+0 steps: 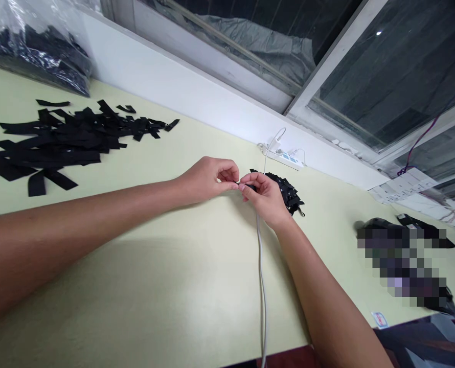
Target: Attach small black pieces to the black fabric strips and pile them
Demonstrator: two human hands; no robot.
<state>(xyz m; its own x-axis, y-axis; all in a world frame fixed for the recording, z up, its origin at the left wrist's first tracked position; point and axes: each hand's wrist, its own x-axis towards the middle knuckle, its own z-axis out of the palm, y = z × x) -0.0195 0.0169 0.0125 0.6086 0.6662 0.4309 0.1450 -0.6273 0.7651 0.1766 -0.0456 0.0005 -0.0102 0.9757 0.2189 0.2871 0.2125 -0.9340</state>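
Over the middle of the table, my left hand and my right hand meet fingertip to fingertip. Both pinch a small black strip, mostly hidden by the fingers. Just behind my right hand lies a heap of small black pieces. To the left, a larger spread of loose black fabric strips covers part of the table. A grey cable runs beneath my right hand toward the front edge.
A clear plastic bag of black material stands at the back left. Against the low white wall sits a power strip with plugs. Dark items, partly blurred out, lie on the right, near a small label at the table edge.
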